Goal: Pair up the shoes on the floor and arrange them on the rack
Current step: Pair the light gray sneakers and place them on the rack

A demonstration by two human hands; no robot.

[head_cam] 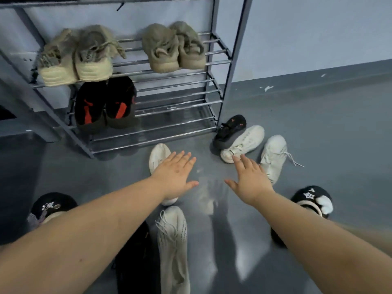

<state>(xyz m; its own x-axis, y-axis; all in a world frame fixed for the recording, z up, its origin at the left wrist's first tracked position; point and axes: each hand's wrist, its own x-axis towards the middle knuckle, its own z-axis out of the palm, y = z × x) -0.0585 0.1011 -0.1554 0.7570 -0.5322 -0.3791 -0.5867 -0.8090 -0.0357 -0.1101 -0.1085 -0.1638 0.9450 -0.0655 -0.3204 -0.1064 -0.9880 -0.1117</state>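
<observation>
the grey metal bar rack (214, 66) already carried three pairs. on the floor, soft white knit sneakers (241, 145) looked light and floppy, best gripped at the heel collar. left hand (176, 177) and right hand (250, 179) hovered spread, holding nothing.

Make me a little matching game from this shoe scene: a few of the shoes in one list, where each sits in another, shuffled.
Things:
1. black and orange pair
2. olive fuzzy pair
3. white shoe with loose laces
4. left hand

Places:
A. upper shelf, right side
B. floor, right of the rack
C. above a white shoe on the floor
D. lower shelf

Pairs: 1-D, 2-A, 3-B, 4-C
</observation>
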